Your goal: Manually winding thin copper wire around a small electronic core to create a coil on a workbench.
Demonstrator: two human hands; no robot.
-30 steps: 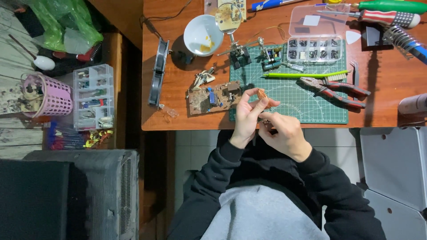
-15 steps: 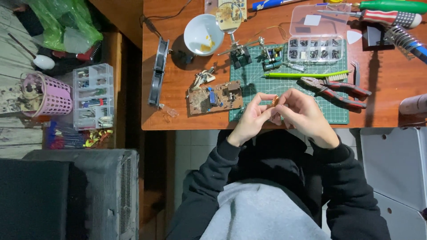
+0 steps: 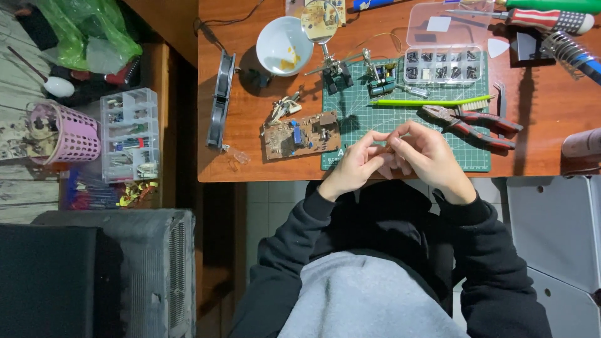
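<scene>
Small part (image 3: 389,149), too tiny to identify, is pinched between fingertips of left hand (image 3: 354,168) and right hand (image 3: 432,158); better kept low above the green cutting mat (image 3: 375,125), grip steady.

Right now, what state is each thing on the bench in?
Left hand: fingertips pinched with the right's, what they hold too small to tell.
Right hand: likewise.
Parts box: lid open.
White bowl: upright, yellowish residue.
Pliers: lying on mat, untouched.
Circuit board: flat, untouched.
</scene>
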